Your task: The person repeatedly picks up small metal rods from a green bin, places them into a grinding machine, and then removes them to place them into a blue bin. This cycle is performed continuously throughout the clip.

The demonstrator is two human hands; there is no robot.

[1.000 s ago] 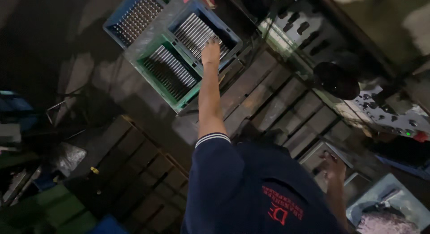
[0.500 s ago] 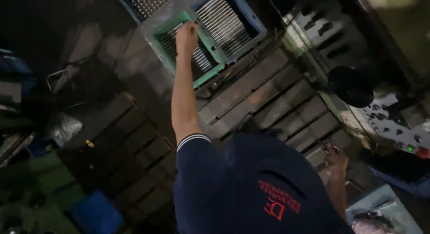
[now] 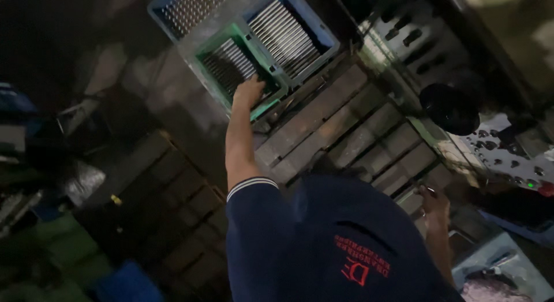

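My left hand [image 3: 248, 92] reaches far forward and rests, fingers bent down, on the near end of a green crate [image 3: 212, 52] filled with rows of thin metal rods. Whether it grips anything is hidden by the dim light. A blue crate [image 3: 321, 37] with the same rods stands right behind the green one, touching it. My right hand [image 3: 434, 201] hangs low beside my dark blue shirt, fingers curled, perhaps around something small. Both crates stand at the far end of a wooden pallet [image 3: 346, 134].
Another blue crate [image 3: 167, 6] of metal pieces sits at the back left. A second wooden pallet [image 3: 173, 209] lies to the left. A machine with a black round knob [image 3: 449, 108] and a button panel [image 3: 508, 157] stands at the right. A pale blue tray [image 3: 508, 267] is at bottom right.
My left hand has drawn back from the blue crate to the near end of the green crate. The view has shifted, so the crates sit lower and more central.
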